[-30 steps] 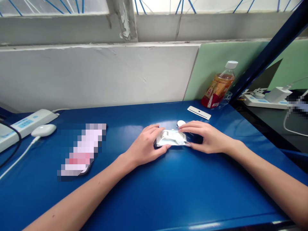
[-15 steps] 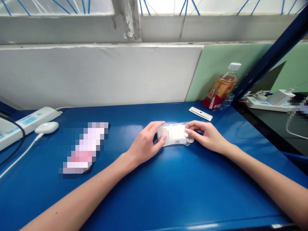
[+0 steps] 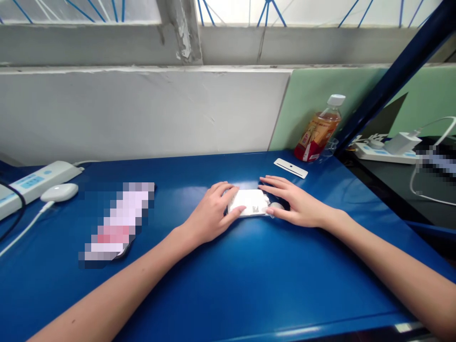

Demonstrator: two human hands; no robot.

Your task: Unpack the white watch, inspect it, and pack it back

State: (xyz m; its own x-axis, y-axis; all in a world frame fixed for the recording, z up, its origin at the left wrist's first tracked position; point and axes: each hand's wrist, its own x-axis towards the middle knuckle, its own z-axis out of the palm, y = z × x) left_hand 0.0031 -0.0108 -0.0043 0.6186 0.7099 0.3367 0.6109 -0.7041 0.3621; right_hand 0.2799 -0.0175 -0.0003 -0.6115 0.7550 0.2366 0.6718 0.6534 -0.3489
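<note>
The white packet [image 3: 249, 203] lies flat mid-table on the blue table [image 3: 249, 285]. The left hand [image 3: 210, 216], half curled, pinches its left edge between thumb and fingers. The right hand [image 3: 295, 204] rests flat and open, fingertips touching the right edge. Beyond lie a white strip [image 3: 290, 168] and a bottle [image 3: 318, 130].

Bright window daylight, tabletop [image 3: 249, 285] glare
</note>
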